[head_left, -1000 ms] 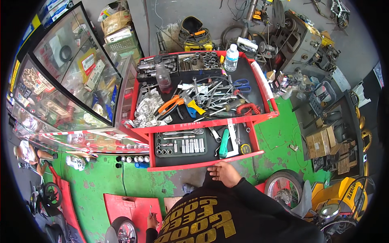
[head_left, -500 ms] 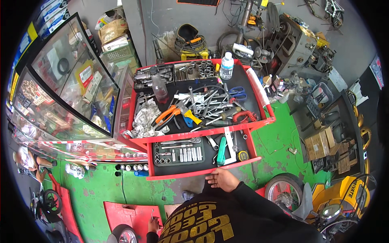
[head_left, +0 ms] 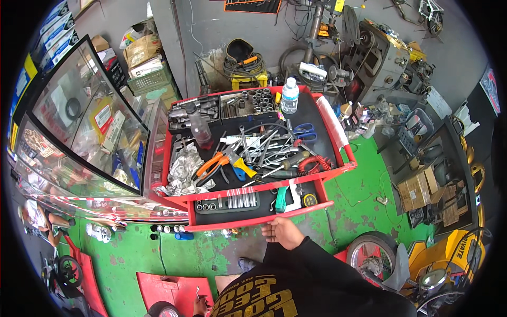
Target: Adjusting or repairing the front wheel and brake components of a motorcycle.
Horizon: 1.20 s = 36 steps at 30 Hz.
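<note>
Red tool cart's open drawer point(head_left: 261, 217) holds socket rail point(head_left: 227, 203), tape measure point(head_left: 309, 199); right hand point(head_left: 284, 232) at drawer front, grip loose, empty; left hand point(head_left: 200, 305) half cut off, grip unclear.

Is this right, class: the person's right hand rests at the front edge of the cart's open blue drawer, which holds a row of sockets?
Not quite. In the head view the right hand is at the open drawer, and the sockets are inside, but the drawer is red, not blue.

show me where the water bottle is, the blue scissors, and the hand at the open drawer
water bottle point(head_left: 289, 96), head view, on its clear body below the cap.
blue scissors point(head_left: 304, 132), head view, on the handle loops.
right hand point(head_left: 282, 232), head view, on the back of the hand.
</note>
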Motion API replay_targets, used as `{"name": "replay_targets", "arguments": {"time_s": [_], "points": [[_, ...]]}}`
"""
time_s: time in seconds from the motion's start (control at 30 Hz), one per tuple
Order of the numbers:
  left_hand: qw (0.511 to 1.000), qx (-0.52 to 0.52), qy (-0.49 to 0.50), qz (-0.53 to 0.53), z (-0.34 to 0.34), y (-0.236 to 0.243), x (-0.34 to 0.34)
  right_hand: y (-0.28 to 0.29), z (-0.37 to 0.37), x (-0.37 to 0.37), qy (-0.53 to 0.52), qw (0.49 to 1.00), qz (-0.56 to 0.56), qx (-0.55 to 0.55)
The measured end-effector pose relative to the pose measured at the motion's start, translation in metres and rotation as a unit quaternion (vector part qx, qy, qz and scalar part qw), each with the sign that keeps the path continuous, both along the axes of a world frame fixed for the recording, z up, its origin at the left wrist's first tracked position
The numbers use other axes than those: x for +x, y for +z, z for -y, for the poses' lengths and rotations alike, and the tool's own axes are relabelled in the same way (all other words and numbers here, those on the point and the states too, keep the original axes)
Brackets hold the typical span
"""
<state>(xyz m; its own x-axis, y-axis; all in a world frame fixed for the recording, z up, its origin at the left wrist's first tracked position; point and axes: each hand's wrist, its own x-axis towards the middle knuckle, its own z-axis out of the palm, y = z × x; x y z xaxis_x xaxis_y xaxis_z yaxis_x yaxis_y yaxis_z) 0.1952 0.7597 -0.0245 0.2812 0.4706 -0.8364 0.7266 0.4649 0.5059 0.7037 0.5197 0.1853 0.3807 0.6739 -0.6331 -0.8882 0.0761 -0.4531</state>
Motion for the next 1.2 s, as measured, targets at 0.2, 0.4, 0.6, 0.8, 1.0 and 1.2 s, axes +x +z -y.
{"name": "replay_targets", "arguments": {"time_s": [0.2, 0.4, 0.6, 0.8, 1.0, 1.2], "points": [[0.999, 0.006, -0.036, -0.005, -0.004, -0.015, 0.008, -0.01, -0.008, 0.028, 0.01, 0.999, 0.052, -0.006], [0.997, 0.026, 0.006, 0.077, 0.023, -0.032, 0.023, -0.027, -0.021, 0.046, 0.052, 0.997, 0.048, -0.039], [0.997, 0.013, 0.015, 0.076, 0.038, -0.033, 0.051, -0.028, -0.016, 0.075, 0.099, 0.995, 0.0, -0.005], [0.998, 0.048, -0.008, 0.042, 0.033, 0.097, 0.193, 0.002, 0.001, 0.106, 0.192, 0.976, 0.082, -0.064], [0.995, 0.074, 0.003, 0.071, 0.042, 0.107, 0.197, 0.15, -0.016, 0.167, 0.29, 0.784, 0.529, -0.144], [0.992, 0.043, 0.067, 0.099, 0.061, 0.126, 0.239, 0.127, -0.07, 0.205, 0.192, 0.508, 0.805, -0.239]]}}
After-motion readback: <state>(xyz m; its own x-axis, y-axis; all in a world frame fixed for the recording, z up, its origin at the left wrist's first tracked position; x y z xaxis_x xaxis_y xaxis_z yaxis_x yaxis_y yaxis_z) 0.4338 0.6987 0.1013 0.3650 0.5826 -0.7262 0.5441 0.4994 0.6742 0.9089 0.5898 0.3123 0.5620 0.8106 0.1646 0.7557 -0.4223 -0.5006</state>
